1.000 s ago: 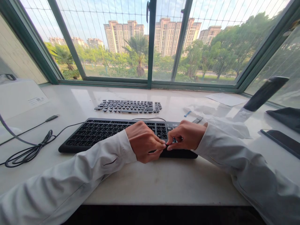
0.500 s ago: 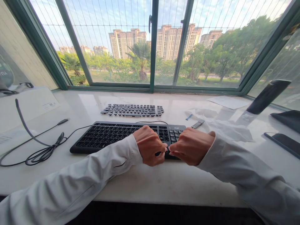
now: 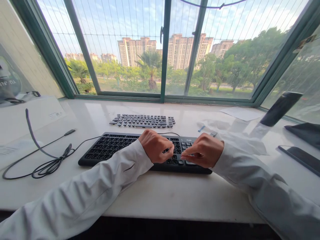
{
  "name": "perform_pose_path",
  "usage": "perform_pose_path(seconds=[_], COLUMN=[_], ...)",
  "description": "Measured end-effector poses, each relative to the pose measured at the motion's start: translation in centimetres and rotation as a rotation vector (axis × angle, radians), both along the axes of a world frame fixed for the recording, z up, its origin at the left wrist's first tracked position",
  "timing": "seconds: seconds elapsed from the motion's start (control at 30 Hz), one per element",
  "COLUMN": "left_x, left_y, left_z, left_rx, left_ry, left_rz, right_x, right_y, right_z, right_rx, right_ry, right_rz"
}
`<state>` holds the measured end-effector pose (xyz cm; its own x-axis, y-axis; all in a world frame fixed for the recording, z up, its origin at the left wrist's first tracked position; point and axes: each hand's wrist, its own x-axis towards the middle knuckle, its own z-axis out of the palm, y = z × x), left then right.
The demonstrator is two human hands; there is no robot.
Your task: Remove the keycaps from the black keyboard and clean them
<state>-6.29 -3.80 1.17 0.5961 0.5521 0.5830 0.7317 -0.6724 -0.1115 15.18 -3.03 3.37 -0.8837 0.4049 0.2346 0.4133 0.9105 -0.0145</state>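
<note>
The black keyboard lay flat on the white counter, crosswise beneath both hands, with the loose keycaps set out in rows just beyond it. The left hand hung over the middle, its fingers curled and thumb drawn in close; whether anything small sat between the tips, I could not tell. The right hand reached over the number pad, thumb and forefinger angled down toward the keys — touching or only near, it was hard to say.

The keyboard looked stiff and fairly light, likely apt to slide on that smooth surface, so its plain front edge or ends would be the places to steady it. The keycaps seemed hard, tiny and slick, best pinched by opposite sides and lifted straight, since any clips underneath could be fragile.

The right hand covered much of the number pad, and the left hand and forearm hid part of the main keys. A small tool behind the right hand showed only in part, and the key markings were too small to read
</note>
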Motion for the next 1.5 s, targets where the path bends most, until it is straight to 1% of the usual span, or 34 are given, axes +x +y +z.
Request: perform_pose_path(seconds=[0.07,0.13,0.2,0.23,0.33,0.43,0.57,0.63,0.73,0.83,0.9,1.07,1.17,1.23,1.3,1.4,1.5], left_x=[0.0,0.1,0.0,0.0,-0.2,-0.5,-1.1,-1.4,-1.9,-2.2,-2.3,-2.4,-2.4,-2.5,-2.5,-2.5,-2.5], left_y=[0.2,0.3,0.5,0.6,1.0,1.2,1.5,1.7,2.0,2.3,2.4,2.3,2.3,2.3,2.3,2.3,2.3], left_z=[0.3,0.5,0.6,0.7,0.8,1.0,1.3,1.4,1.4,1.3,1.3,1.4,1.4,1.4,1.4,1.4,1.4], left_rx=[-0.036,-0.078,-0.112,-0.127,-0.167,-0.179,-0.181,-0.182,-0.189,-0.192,-0.188,-0.197,-0.196,-0.194,-0.193,-0.188,-0.186], left_ry=[0.017,0.028,0.026,0.025,0.005,-0.031,-0.069,-0.073,-0.062,-0.053,-0.054,-0.062,-0.071,-0.083,-0.094,-0.099,-0.093], left_rz=[0.082,0.179,0.279,0.328,0.447,0.486,0.491,0.492,0.484,0.479,0.477,0.463,0.448,0.442,0.433,0.425,0.434], right_x=[0.2,0.5,1.0,1.3,2.0,1.9,0.4,-0.8,-2.8,-4.2,-4.8,-5.2,-5.3,-5.2,-4.8,-3.7,-2.5], right_y=[0.3,0.9,2.0,2.7,4.5,5.4,6.2,7.2,9.4,11.6,12.6,13.6,13.4,13.2,13.0,12.5,11.4], right_z=[0.0,-0.1,-0.3,-0.5,-1.2,-1.4,-0.3,0.4,1.1,0.9,0.3,-1.1,-1.5,-1.3,-1.0,-0.3,0.3], right_rx=[-0.024,-0.007,0.049,0.083,0.159,0.168,0.207,0.203,0.218,0.26,0.277,0.306,0.335,0.345,0.346,0.364,0.396], right_ry=[0.047,0.118,0.184,0.183,0.091,0.082,0.022,-0.069,-0.259,-0.421,-0.466,-0.499,-0.503,-0.504,-0.478,-0.385,-0.299], right_rz=[0.0,-0.066,-0.203,-0.276,-0.463,-0.61,-0.695,-0.68,-0.604,-0.575,-0.566,-0.532,-0.528,-0.504,-0.448,-0.358,-0.316])
